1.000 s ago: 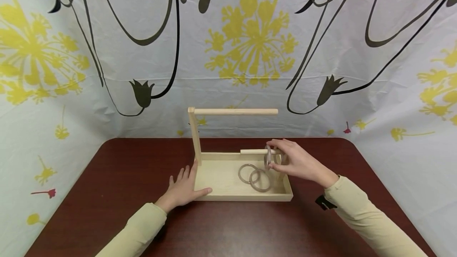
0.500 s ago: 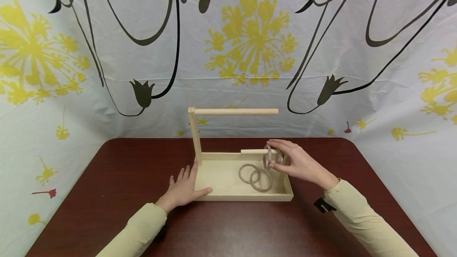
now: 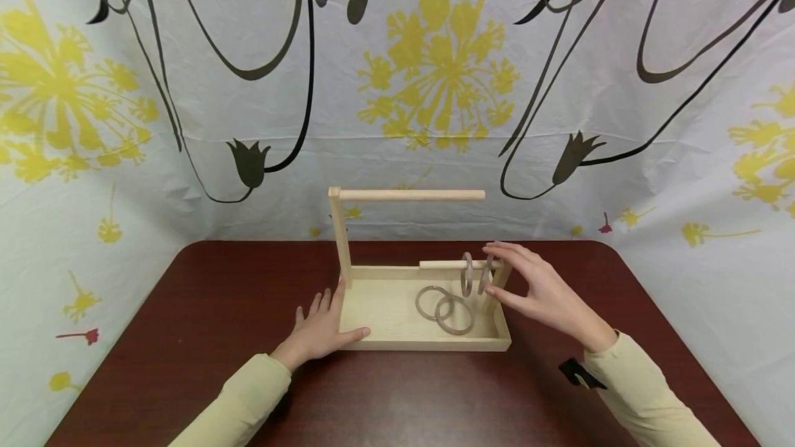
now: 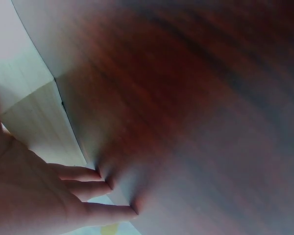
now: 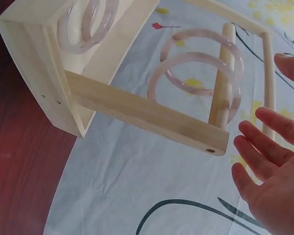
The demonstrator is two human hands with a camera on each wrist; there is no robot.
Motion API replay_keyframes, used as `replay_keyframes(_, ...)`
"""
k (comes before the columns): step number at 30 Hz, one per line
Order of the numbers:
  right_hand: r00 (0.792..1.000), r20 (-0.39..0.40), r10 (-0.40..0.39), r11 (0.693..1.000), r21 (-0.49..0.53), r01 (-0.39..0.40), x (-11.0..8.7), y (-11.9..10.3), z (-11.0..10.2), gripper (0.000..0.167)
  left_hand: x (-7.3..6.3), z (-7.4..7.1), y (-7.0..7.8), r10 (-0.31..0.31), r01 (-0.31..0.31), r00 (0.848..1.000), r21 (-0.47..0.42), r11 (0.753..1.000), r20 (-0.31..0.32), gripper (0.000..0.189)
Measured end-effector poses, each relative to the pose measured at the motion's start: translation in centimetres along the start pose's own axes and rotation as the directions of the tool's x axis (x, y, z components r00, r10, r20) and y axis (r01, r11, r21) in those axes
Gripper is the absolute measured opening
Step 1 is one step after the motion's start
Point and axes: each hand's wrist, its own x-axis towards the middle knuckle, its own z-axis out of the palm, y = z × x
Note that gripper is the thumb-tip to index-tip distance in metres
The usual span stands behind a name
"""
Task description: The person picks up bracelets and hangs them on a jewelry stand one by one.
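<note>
Right hand (image 3: pixel 546 297): fingers spread, no hold on anything, just right of the two hanging rings (image 3: pixel 470 276) on the lower dowel (image 3: pixel 441 265). Dowel runs left-right, free end left; I'd judge that's the only way on or off. Two loose rings (image 3: pixel 455 331) overlap in the tray (image 3: pixel 428 345), left and nearer me, closest to my right. Left hand (image 3: pixel 318 331): fingers spread at tray's left end, thumb over front rim, gripping nothing.

Count: translucent rings (image 5: pixel 188 57), 4 | wooden dowels (image 3: pixel 413 194), 2 | wooden posts (image 3: pixel 341 240), 2 | wooden tray (image 3: pixel 375 305), 1 | bare hands (image 3: pixel 319 330), 2 | pale sleeves (image 3: pixel 248 392), 2 | desk (image 3: pixel 422 392), 1
</note>
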Motion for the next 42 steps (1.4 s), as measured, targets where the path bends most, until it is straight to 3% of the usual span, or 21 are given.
replay_keyframes(12,0.986,-0.105,-0.128,0.988,0.071,0.136,-2.2,-1.4,1.3,0.053,0.1,0.0,0.1,-0.002,0.002,1.0,0.003,1.0,0.005,0.109)
replay_keyframes(23,0.994,-0.08,-0.079,0.986,0.139,0.09,-4.0,-2.3,3.3,0.052,0.2,-0.1,0.2,-0.004,0.004,1.0,0.003,1.0,0.004,0.109)
replay_keyframes(30,0.986,-0.09,-0.14,0.971,0.181,0.155,-4.2,-2.5,4.5,0.055,0.4,0.0,0.0,-0.005,0.005,1.0,0.012,1.0,0.003,0.11)
replay_keyframes(36,0.998,0.022,-0.056,0.981,0.189,0.051,-4.6,-2.5,5.7,0.056,0.3,0.0,-0.1,-0.009,0.009,1.0,0.008,1.0,0.004,0.109)
replay_keyframes(42,0.994,0.109,0.006,0.988,0.155,-0.023,-4.9,-2.2,6.8,0.054,0.0,0.0,0.1,-0.012,0.012,1.0,-0.002,1.0,0.004,0.108)
